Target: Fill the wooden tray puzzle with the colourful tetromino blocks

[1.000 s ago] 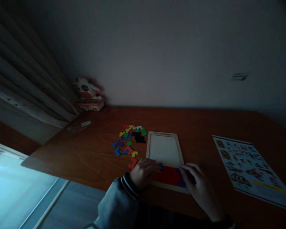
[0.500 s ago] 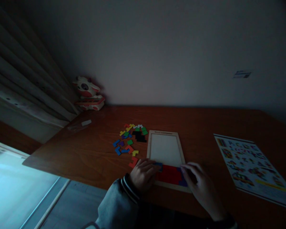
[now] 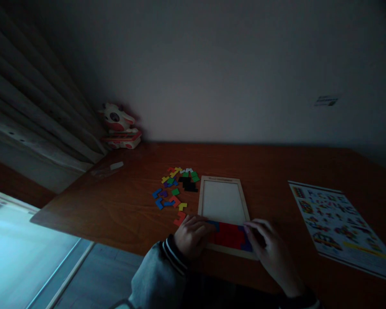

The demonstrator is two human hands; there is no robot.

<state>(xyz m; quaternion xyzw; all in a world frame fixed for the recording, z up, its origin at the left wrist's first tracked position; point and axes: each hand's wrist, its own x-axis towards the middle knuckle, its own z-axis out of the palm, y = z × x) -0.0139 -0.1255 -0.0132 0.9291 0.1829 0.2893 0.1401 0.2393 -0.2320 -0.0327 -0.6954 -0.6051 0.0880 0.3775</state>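
Though dim, puzzle tray (image 3: 223,179) seemingly holds red pieces (image 3: 228,235).

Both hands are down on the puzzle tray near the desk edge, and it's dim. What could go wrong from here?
1. The wooden tray sits close to the desk's near edge; a push from the left hand or right hand might slide it off.
2. The left sleeve may sweep the loose pieces.
3. In the dimness, the dark pieces are easy to misjudge.

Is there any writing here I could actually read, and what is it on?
No text is readable.
Puzzle frame: a faint line printed on its top edge, too small to read.
Printed sheet: coloured pictures and print, too blurred to read.
Wall mark: too blurred to tell.
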